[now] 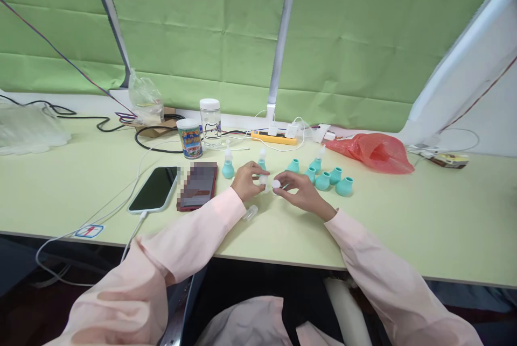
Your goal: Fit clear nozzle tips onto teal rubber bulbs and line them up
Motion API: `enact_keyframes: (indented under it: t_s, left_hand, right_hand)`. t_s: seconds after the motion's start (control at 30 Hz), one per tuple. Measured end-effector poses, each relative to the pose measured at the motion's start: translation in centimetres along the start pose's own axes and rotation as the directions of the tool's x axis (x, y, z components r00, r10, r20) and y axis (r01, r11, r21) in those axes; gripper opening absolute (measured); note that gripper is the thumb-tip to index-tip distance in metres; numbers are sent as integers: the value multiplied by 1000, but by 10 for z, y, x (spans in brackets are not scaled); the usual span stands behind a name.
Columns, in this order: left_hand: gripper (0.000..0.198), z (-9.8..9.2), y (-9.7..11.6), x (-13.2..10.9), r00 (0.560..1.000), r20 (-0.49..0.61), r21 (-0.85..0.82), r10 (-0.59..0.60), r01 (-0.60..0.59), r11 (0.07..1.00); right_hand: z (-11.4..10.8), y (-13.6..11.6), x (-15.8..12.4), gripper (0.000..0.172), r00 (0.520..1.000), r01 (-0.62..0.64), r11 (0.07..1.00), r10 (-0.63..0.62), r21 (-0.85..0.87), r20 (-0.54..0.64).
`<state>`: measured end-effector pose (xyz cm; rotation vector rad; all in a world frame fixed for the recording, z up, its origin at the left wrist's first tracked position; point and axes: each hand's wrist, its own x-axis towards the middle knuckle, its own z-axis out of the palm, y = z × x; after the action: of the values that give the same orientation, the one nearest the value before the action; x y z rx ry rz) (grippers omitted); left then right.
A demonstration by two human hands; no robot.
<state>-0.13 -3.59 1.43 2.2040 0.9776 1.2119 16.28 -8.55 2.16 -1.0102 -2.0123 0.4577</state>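
My left hand (pixel 247 180) pinches a small translucent white nozzle piece (pixel 263 179) between thumb and fingers. Close beside it, my right hand (pixel 301 191) grips a round white disc-like piece (pixel 276 184) by its edge. Below my left hand a clear plastic cap (pixel 251 212) lies on the table. Behind the hands, teal bulbs with white nozzles stand upright: one bulb (pixel 228 169) to the left, another bulb (pixel 262 163) partly hidden by my left hand. Right of my hands sit several open-necked teal bulbs (pixel 323 181), with a nozzle-topped bulb (pixel 316 164) among them.
Two phones, one black-screened (pixel 155 190) and one red-edged (pixel 197 187), lie to the left on the table (pixel 404 222). A printed can (pixel 190 139) and a clear jar (pixel 210 122) stand behind. A yellow power strip (pixel 274 138) and a red plastic bag (pixel 371 152) lie along the back.
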Motion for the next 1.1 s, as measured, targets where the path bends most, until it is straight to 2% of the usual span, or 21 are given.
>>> enact_keyframes:
  t_s: [0.1,0.23,0.37,0.5,0.57,0.67,0.73,0.9,1.1]
  left_hand:
    - [34,2,3,-3,996,84,-58,-14,19,998]
    - [34,1,7,-3,986,166,-1,-8,9,1000]
    - [36,-3,6,0,970,227,50,90,-104,993]
    - [37,-5,4,1,946,289,-31,148,-145,989]
    - [37,-6,3,1,950,293,-113,112,-82,990]
    - [42,-6,3,2,973,230,-221,-9,61,973]
    - [43,-7,2,2,972,225,-269,-66,127,955]
    - [46,-11,-1,3,925,367,-350,-101,238,906]
    - [40,-15,-3,1,890,447,-437,-88,303,847]
  right_hand:
    - [3,5,1,22,991,-16,1000,19,25,-131]
    - [2,7,2,26,982,-26,997,39,70,-186]
    - [-8,6,4,31,985,-92,982,114,166,-129]
    - [-18,5,5,33,975,-191,941,214,278,-53]
    - [-20,4,5,31,965,-235,918,260,319,-37]
    - [-20,4,5,31,954,-278,895,300,348,-12]
    - [-19,5,5,31,951,-288,889,308,357,2]
    - [-14,9,4,32,959,-256,899,282,356,-20]
    - [-13,8,2,32,959,-280,899,277,336,57]
